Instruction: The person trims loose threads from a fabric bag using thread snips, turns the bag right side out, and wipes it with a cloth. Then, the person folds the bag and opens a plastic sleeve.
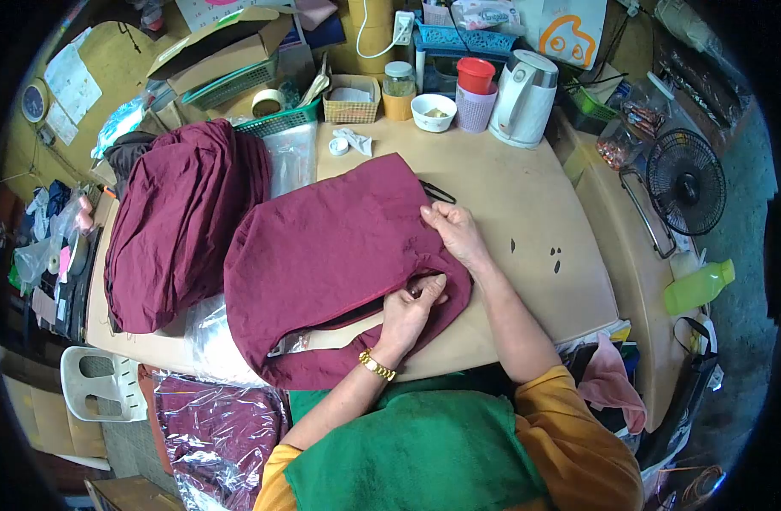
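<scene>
Maroon cloth (331, 243) spread to the front edge of the tan table (527, 319)

The cloth lies flat across the middle of the tabletop, its lower edge reaching the side where the person sits in a green apron (407, 456). The right hand (454, 234) is closed, thumb and fingers pinching the cloth along its right edge; a black loop (437, 193) pokes out just behind it. The left hand (406, 313), wearing a gold watch (377, 365) at the wrist, is at the right end of the cloth's long opening, thumb and fingertips drawn close together; some fingers are hidden, so whether they grip the fabric cannot be told.

To the left, a tall maroon pile (186, 221) crowds the cloth's side, leaving little room there. The widest free stretch runs right of the hands, bare tan surface with a few dark marks, out to the right edge. At the back, the white bowl (433, 117), purple cup (474, 109) and kettle (524, 98) line the far edge, well apart from the hands.
</scene>
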The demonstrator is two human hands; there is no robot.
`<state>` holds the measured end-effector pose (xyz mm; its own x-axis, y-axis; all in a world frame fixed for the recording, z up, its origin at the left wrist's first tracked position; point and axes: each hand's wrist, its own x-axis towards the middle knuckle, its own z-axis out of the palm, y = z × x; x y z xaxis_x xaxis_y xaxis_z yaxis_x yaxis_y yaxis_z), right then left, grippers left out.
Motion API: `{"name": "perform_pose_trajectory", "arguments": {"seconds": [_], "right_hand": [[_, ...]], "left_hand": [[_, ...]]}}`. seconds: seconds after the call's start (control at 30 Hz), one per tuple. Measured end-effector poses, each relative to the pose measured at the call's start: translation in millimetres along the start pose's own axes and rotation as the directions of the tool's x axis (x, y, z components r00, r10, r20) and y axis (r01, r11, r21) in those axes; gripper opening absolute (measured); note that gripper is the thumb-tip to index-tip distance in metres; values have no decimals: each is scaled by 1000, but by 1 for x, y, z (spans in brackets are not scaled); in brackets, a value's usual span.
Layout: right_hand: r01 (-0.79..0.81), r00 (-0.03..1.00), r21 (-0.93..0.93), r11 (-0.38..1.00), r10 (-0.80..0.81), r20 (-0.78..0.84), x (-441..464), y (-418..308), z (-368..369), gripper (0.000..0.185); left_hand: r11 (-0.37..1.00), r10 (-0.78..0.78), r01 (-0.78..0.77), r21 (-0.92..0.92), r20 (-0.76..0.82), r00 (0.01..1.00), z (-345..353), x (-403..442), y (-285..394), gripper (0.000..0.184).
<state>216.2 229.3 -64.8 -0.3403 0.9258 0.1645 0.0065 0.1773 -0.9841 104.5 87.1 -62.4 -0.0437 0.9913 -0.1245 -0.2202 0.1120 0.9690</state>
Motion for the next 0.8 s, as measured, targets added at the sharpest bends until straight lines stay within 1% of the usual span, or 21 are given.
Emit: {"name": "perform_pose_trajectory", "arguments": {"seconds": [0.03, 0.07, 0.1, 0.17, 0.2, 0.23, 0.27, 0.3, 0.33, 0.37, 0.4, 0.43, 0.47, 0.5, 0.57, 0.6, 0.63, 0.7, 0.73, 0.77, 0.8], "right_hand": [[22, 999, 13, 1000, -22, -36, -1, 2, -3, 41], [49, 998, 0, 999, -49, -33, -4, -3, -1, 41], [44, 998, 1, 999, -44, -35, -5, -4, -1, 41], [66, 997, -22, 998, -67, -44, -6, -5, -1, 41], [63, 997, -21, 998, -64, -42, -7, -5, 2, 41], [88, 996, 28, 996, -88, -11, -8, -5, 6, 41], [112, 993, 78, 991, -114, 19, -9, -5, 9, 41], [112, 993, 79, 991, -114, 23, -9, -2, 10, 41], [89, 995, 64, 994, -92, 45, -10, 3, 11, 39], [67, 995, 48, 997, -70, 67, -11, 2, 12, 38], [117, 992, -16, 993, -117, 44, -9, 0, 10, 38], [115, 992, -17, 993, -114, 45, -9, -1, 9, 38], [134, 991, 7, 991, -134, 19, -10, -5, 9, 40], [156, 988, 29, 987, -156, -7, -9, -7, 8, 43], [171, 985, 8, 985, -171, -12, -9, -10, 6, 42], [203, 979, -4, 979, -203, -26, -11, -16, 8, 41], [233, 971, -18, 972, -234, -42, -12, -19, 9, 41], [203, 979, 26, 979, -202, -21, -9, -20, 3, 41], [175, 984, 70, 982, -176, 1, -8, -20, 0, 40], [177, 984, 67, 982, -177, -5, -8, -20, -2, 40], [186, 978, 59, 981, -179, -105, -8, -19, -3, 40]], "left_hand": [[992, -123, 124, -21, 42, 992, -1, 0, -1, 39], [982, -171, 177, -72, 77, 982, 3, 1, 4, 42], [981, -177, 183, -72, 78, 981, 3, 0, 16, 42], [932, -273, 186, 310, 266, 925, -3, -2, 39, 32], [955, -267, 206, 211, 320, 909, -5, 2, 29, 31], [955, -268, 209, 210, 317, 910, -9, 7, 19, 31], [962, -272, 232, 145, 420, 866, -13, 12, 16, 31], [962, -264, 260, 82, 520, 813, -17, 15, 14, 30], [952, -267, 306, 29, 572, 776, -23, 17, 13, 26], [952, -266, 306, 27, 572, 776, -26, 16, 12, 26], [921, -275, 383, -71, 578, 768, -29, 15, 10, 24], [875, -284, 455, -166, 586, 759, -33, 13, 10, 22], [841, -219, 471, -266, 628, 747, -39, 11, 13, 20], [842, -218, 469, -266, 629, 746, -40, 9, 15, 20], [800, -305, 529, -282, 569, 764, -41, 5, 16, 17], [834, -312, 514, -200, 597, 739, -42, 8, 19, 19], [833, -313, 515, -201, 597, 738, -43, 11, 18, 19], [826, -421, 555, -98, 547, 724, -37, 14, 22, 30], [887, -409, 462, -10, 448, 795, -31, 10, 25, 36], [887, -409, 462, -6, 452, 792, -28, 9, 22, 36], [910, -378, 413, -47, 318, 869, -26, 7, 19, 36]]}}
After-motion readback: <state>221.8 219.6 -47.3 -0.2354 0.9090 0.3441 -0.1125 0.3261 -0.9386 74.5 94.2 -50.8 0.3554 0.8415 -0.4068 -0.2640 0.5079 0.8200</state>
